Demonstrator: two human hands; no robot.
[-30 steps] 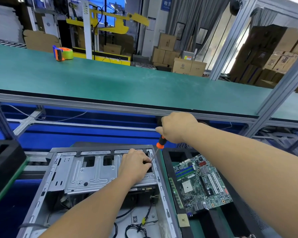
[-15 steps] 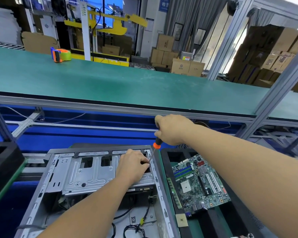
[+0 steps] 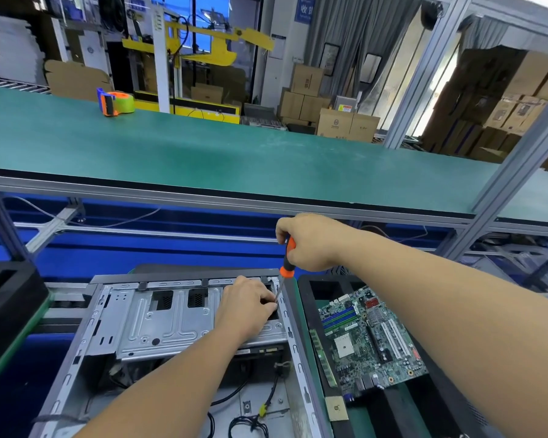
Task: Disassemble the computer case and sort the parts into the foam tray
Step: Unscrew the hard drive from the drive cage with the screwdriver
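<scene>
From the head camera, we saw the open computer case lying low at centre, our left hand curled on its metal drive bracket, fingertips pinching at something too small to tell. Our right hand gripped an orange-and-black screwdriver, its shaft angled down to the case's right rim. A motherboard lay in the black foam tray just beside the case. Loose cables crowded the case floor. Beyond ran a green conveyor belt carrying a tape dispenser, with cardboard boxes stacked behind.
</scene>
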